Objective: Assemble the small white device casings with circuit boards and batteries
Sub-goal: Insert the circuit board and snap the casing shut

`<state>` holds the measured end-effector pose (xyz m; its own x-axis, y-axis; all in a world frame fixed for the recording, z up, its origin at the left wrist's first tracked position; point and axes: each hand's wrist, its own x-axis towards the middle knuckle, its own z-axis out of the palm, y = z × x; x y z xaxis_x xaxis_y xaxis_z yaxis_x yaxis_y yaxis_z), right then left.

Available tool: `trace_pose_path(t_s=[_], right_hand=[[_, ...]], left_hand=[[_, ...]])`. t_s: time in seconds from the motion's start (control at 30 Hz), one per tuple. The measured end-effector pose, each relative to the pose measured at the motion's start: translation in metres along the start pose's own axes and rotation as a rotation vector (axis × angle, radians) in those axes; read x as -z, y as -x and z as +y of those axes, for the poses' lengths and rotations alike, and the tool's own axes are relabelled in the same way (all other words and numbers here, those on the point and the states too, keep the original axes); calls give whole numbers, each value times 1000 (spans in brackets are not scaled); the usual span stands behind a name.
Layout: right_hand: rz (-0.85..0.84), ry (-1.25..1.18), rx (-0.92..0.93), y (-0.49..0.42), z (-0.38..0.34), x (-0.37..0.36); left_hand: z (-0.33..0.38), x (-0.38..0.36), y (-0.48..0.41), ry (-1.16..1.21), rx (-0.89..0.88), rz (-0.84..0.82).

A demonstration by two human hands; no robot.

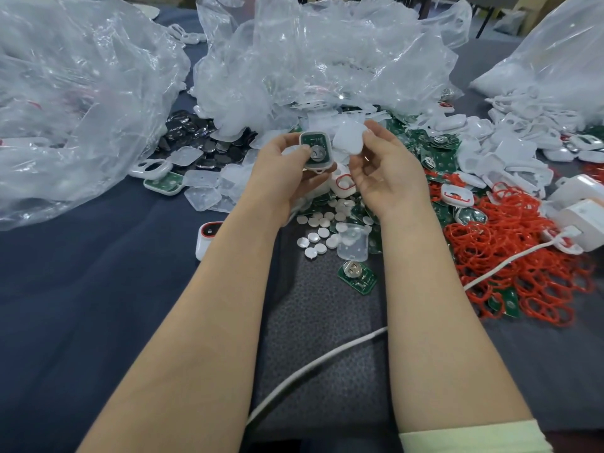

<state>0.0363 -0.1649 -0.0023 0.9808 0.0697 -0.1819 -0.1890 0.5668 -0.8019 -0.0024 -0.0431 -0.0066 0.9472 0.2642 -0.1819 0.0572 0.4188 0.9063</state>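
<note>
My left hand [285, 168] grips a small white casing [316, 152] that holds a green circuit board with a round silver battery, its open side toward me. Just right of it, my right hand [385, 165] pinches a translucent white cover piece [348, 141] between thumb and fingers. The two parts are close together but apart. Below my hands lie several loose coin batteries [313, 238], a clear cover [353, 243] and a green board with a battery holder [357, 276] on the dark cloth.
Large crumpled clear plastic bags [310, 53] fill the back and left. Piles of green boards, white casings [510, 148] and red rings [523, 263] spread at right. A white cable [320, 361] runs between my forearms. A finished casing [206, 237] sits at left.
</note>
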Motion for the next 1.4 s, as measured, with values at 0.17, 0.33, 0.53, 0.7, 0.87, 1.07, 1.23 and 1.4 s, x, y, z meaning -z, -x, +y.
trace_pose_path(t_s=[0.17, 0.33, 0.53, 0.7, 0.87, 1.07, 1.23, 1.4], right_hand=[[-19, 12, 10, 2, 1, -2], [-40, 119, 52, 3, 2, -3], [-6, 19, 28, 4, 1, -4], [196, 654, 441, 9, -1, -6], [-38, 1358, 655, 12, 9, -16], [-114, 1514, 688, 9, 12, -15], [-100, 1497, 698, 8, 15, -15], [-86, 1474, 711, 7, 17, -15]], left_hand=[[2, 0, 0, 34, 18, -8], [-1, 0, 0, 32, 1, -19], [0, 0, 2, 11, 13, -18], [0, 0, -1, 33, 45, 1], [2, 0, -2, 78, 35, 44], [3, 1, -1, 92, 34, 32], [4, 1, 0, 105, 24, 2], [3, 1, 2, 81, 21, 6]])
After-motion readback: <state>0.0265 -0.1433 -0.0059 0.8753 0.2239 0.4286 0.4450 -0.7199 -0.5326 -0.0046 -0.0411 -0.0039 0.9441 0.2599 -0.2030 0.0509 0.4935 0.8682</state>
